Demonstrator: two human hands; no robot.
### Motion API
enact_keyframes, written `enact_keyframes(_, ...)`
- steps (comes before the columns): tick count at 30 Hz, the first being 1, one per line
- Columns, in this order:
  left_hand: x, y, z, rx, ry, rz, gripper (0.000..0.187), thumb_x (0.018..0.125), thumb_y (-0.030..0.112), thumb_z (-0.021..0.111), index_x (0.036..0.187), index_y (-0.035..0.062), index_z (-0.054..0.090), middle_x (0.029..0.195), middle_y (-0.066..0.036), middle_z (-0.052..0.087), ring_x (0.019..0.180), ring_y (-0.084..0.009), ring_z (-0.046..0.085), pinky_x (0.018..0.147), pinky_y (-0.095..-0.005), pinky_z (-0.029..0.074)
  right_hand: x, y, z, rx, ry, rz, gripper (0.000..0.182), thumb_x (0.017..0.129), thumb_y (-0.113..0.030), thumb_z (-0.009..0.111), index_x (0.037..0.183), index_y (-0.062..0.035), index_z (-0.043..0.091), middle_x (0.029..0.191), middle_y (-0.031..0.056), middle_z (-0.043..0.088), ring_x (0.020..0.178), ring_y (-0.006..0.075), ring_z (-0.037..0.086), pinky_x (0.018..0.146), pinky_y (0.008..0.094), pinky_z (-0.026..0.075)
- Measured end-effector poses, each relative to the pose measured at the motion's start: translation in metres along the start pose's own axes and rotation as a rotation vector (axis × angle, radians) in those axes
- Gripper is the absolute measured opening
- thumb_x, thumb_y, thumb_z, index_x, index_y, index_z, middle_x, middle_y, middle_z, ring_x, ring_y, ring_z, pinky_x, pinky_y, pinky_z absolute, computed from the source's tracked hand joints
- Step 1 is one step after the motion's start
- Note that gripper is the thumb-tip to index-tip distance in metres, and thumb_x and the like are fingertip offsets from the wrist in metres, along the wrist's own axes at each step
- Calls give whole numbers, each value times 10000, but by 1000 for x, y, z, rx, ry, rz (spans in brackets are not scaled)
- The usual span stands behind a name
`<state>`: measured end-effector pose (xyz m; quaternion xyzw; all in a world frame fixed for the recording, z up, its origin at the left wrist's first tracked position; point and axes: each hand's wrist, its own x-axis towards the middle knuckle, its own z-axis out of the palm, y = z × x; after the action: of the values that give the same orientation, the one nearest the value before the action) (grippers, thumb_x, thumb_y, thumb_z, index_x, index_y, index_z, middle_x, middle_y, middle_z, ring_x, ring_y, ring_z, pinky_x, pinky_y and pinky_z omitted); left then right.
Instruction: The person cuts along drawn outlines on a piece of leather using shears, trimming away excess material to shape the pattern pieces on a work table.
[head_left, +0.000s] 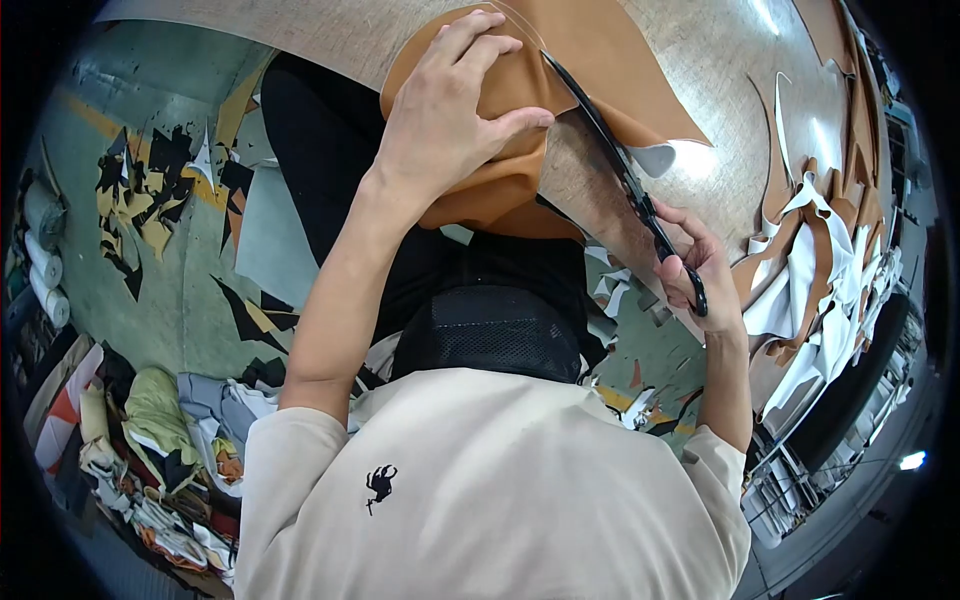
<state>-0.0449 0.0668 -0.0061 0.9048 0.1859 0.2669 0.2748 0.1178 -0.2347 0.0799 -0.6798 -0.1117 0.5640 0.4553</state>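
Note:
A tan leather-like sheet lies over the table edge, its near part sagging towards my lap. My left hand rests flat on it, fingers spread and thumb pointing right. In my right hand is a pair of long black scissors, fingers wrapped round the handles. The blades point up and left, their tips at a cut in the sheet near a thin pale curved line. Right of the blades, one flap curls to show a whitish underside. How far the blades are apart is hard to make out.
Tan and white offcuts are heaped along the right of the wooden table. Black and yellow scraps litter the green floor at left. Folded fabric and cloth are piled at lower left, near several rolls.

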Motion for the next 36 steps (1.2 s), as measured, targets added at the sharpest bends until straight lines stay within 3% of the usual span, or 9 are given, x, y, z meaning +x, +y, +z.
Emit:
enact_keyframes(8, 2, 7, -6, 20, -42, -16, 698, 785, 524, 894, 1295, 99, 679, 1485, -106, 576, 1365, -303, 581, 1125, -457, 518, -3, 3, -1, 13, 32, 39, 892, 808, -427, 915, 1543, -106, 524, 650, -81, 549, 475, 1, 415, 431, 206, 230)
enact_keyframes(17, -1, 9, -7, 72, -37, -25, 663, 792, 529, 891, 1289, 137, 693, 1468, -125, 516, 1360, -331, 544, 1118, -469, 517, 1, -1, 0, 19, 4, 5, 924, 799, -457, 917, 1536, -76, 510, 677, -77, 558, 484, -4, 429, 428, 201, 233)
enact_keyframes(26, 1, 6, -7, 34, -4, 5, 672, 788, 519, 894, 1298, 128, 698, 1458, -126, 539, 1359, -334, 547, 1117, -470, 508, 14, -9, 9, 80, 7, 41, 878, 838, -398, 902, 1527, -53, 482, 674, -75, 551, 481, 1, 418, 436, 194, 236)
enact_keyframes(36, -2, 4, -5, 64, -33, -6, 668, 809, 545, 873, 1317, 146, 700, 1494, -133, 522, 1390, -335, 532, 1124, -473, 513, 11, -4, 6, 48, 17, 19, 857, 819, -378, 920, 1505, -63, 517, 718, -43, 622, 481, 5, 444, 423, 198, 244)
